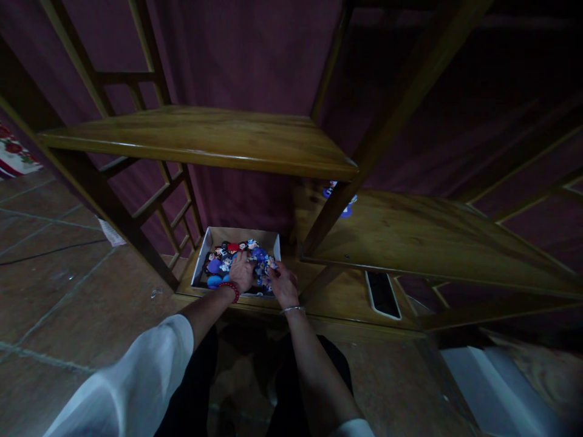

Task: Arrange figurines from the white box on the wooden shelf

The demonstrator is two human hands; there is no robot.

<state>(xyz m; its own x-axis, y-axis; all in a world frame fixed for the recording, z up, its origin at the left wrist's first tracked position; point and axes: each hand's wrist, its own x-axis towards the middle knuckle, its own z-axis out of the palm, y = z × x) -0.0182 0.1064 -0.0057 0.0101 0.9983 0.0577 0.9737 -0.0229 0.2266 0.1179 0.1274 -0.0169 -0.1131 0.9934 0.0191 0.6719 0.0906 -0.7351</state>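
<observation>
A shallow white cardboard box [197, 267] sits on the lowest wooden shelf, filled with several small cartoon figures in blue, purple, red and black. My left hand [242, 273], with a red bead bracelet on its wrist, reaches over the front wall and rests among the figures, its fingers stretched forward and partly hidden. At the box's right side, my right hand [284, 285], wearing a silver bangle, has its fingers curled together around a small blue-and-white figure [271, 263]. Blue round pieces [214, 281] lie at the box's front left.
Above the box runs a wooden shelf board [200, 136]. A slanting post and a raised board [410, 237] stand to the right, with a blue-and-white figure [346, 209] on it. A phone [383, 295] lies on the lower shelf. A pale box [492, 388] is at bottom right.
</observation>
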